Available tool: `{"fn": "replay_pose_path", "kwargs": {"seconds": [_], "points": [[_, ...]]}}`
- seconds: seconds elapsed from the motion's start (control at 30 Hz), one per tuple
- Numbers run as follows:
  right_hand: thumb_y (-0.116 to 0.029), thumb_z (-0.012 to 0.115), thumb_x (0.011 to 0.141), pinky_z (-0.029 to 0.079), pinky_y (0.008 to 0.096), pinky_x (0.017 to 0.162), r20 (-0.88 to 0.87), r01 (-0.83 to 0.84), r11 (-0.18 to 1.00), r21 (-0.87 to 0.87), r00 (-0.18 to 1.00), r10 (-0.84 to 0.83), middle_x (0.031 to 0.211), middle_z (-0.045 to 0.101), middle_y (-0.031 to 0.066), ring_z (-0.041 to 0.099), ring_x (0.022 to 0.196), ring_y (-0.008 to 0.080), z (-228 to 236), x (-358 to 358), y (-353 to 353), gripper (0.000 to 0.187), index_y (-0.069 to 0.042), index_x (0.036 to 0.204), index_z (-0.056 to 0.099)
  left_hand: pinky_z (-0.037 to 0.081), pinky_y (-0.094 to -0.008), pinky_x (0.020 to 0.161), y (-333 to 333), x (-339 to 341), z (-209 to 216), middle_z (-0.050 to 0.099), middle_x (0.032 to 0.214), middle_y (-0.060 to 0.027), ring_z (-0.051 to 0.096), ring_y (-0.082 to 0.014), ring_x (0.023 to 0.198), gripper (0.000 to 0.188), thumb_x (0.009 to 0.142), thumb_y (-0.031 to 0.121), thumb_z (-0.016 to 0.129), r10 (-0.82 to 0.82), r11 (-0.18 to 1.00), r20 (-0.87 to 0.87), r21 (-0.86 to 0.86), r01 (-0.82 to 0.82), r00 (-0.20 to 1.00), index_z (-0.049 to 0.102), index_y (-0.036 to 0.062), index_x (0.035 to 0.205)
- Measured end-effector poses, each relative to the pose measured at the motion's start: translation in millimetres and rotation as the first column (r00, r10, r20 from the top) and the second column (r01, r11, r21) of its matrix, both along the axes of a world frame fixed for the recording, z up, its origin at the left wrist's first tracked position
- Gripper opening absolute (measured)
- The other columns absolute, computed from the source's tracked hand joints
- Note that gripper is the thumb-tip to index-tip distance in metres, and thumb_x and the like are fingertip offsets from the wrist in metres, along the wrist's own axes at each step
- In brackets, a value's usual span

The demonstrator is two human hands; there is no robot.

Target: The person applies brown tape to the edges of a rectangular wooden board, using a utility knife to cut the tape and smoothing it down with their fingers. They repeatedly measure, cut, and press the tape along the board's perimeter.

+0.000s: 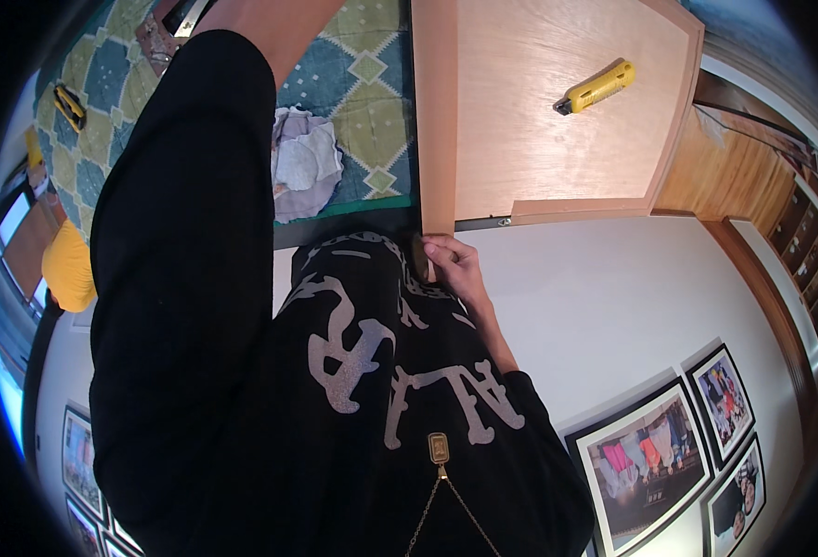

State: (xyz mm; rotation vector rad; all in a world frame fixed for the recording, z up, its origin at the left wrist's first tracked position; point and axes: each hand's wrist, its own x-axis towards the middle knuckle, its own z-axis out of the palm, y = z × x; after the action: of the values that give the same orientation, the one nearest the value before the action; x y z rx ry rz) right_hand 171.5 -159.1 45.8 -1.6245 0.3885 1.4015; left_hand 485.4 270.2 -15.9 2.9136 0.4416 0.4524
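Note:
My right hand is closed around a roll of brown tape, held edge-on and partly hidden, close to my body at the front edge. From there a brown tape strip runs away along the left side of a pale wooden panel. More brown tape borders the panel's right and near edges. My left forearm, in a black sleeve, stretches away past the top of the picture, and its hand is out of view. A yellow utility knife lies on the panel.
Left of the panel, a green patterned quilted cloth bears a crumpled white cloth, a yellow and black tool and a brownish object. A yellow rounded thing stands at far left. Framed pictures hang at lower right.

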Motion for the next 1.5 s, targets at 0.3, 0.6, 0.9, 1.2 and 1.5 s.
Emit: {"fn": "replay_pose_path", "kwargs": {"seconds": [0.3, 0.6, 0.9, 1.2, 1.5], "points": [[-0.016, 0.073, 0.091, 0.048, 0.0241, 0.082, 0.078, 0.048, 0.997, 0.06, 0.996, -0.052, 0.095, 0.072, 0.0044, 0.061, 0.088, 0.0092, -7, -5, 0, 0.021, 0.001, 0.104, 0.073, 0.025, -0.0593, 0.111, -2, 1, 4, 0.053, 0.134, -0.0207, 0.042, -0.036, 0.131, 0.062, 0.093, 0.058, 0.049, 0.013, 1.0, -0.052, -0.005, -0.013, 0.999, 0.062, 0.0064, 0.125], [-0.018, 0.075, 0.09, 0.049, 0.0244, 0.08, 0.134, -0.008, 0.999, 0.036, 0.991, 0.003, 0.092, 0.072, 0.0022, 0.061, 0.086, 0.0082, -7, -7, 0, 0.02, -0.001, 0.1, 0.074, 0.022, -0.0586, 0.113, -2, 0, 10, 0.051, 0.138, -0.0203, 0.04, -0.0352, 0.134, 0.063, 0.094, 0.058, 0.047, 0.009, 1.0, -0.107, -0.022, -0.011, 0.994, 0.06, 0.0068, 0.129], [-0.015, 0.079, 0.086, 0.042, 0.0211, 0.056, -0.027, 0.082, 0.997, 0.016, 0.996, -0.081, 0.078, 0.07, 0.0006, 0.053, 0.064, 0.0034, -13, 2, 2, 0.018, 0.0, 0.095, 0.076, 0.027, -0.0574, 0.109, -5, -3, 16, 0.053, 0.133, -0.0214, 0.043, -0.0358, 0.13, 0.059, 0.094, 0.053, 0.051, -0.041, 0.999, 0.031, -0.004, 0.041, 0.999, 0.06, 0.0047, 0.126], [-0.017, 0.082, 0.083, 0.037, 0.0213, 0.05, 0.112, 0.087, 0.987, 0.135, 0.988, -0.102, 0.068, 0.066, -0.0024, 0.049, 0.056, 0.003, -37, -4, -3, 0.018, -0.001, 0.09, 0.077, 0.019, -0.0532, 0.117, -109, -114, 12, 0.038, 0.151, -0.0163, 0.027, -0.0354, 0.144, 0.073, 0.088, 0.057, 0.06, -0.423, 0.854, 0.106, -0.286, 0.435, 0.9, 0.047, 0.0111, 0.143], [-0.011, 0.068, 0.092, 0.046, 0.0304, 0.093, 0.107, -0.324, 0.846, 0.423, 0.945, 0.308, 0.112, 0.063, 0.0079, 0.059, 0.104, 0.0176, -66, 32, -31, 0.035, -0.002, 0.125, 0.061, 0.024, -0.0518, 0.117, -290, -340, 22, 0.046, 0.142, -0.0183, 0.039, -0.0391, 0.137, 0.055, 0.09, 0.045, 0.061, -0.367, 0.453, 0.312, -0.763, 0.462, 0.876, 0.057, 0.012, 0.134]]}}
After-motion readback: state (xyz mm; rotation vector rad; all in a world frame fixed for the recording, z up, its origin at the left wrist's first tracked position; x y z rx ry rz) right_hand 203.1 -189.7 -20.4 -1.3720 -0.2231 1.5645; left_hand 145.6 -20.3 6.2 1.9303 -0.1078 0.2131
